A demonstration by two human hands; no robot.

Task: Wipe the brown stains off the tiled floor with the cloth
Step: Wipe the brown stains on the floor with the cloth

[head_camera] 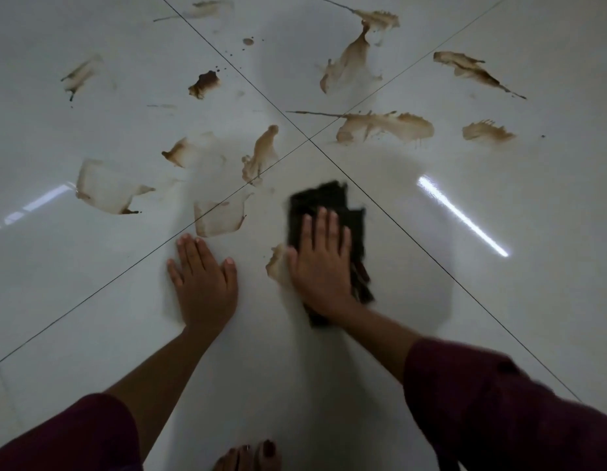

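Now I am pressing the cloth [332,205] flat under my right hand [320,263], fingers [324,224] straight, gripping nothing, sweeping toward the stain [276,263] while my open left hand [203,277] is bracing on the floor [91,283].

My left hand [202,279] sits left of the frame's centre, palm down, fingers straight and slightly spread, thumb out to the right. Its bare forearm runs down toward the lower left, where a dark red sleeve [64,436] covers the upper arm. My right hand [320,260] lies just right of centre, also flat, fingers straight and pointing up the frame, blurred at the edges. Its forearm slants to the lower right into the other dark red sleeve [499,413]. My toes [251,455] show at the bottom edge, nails painted dark.
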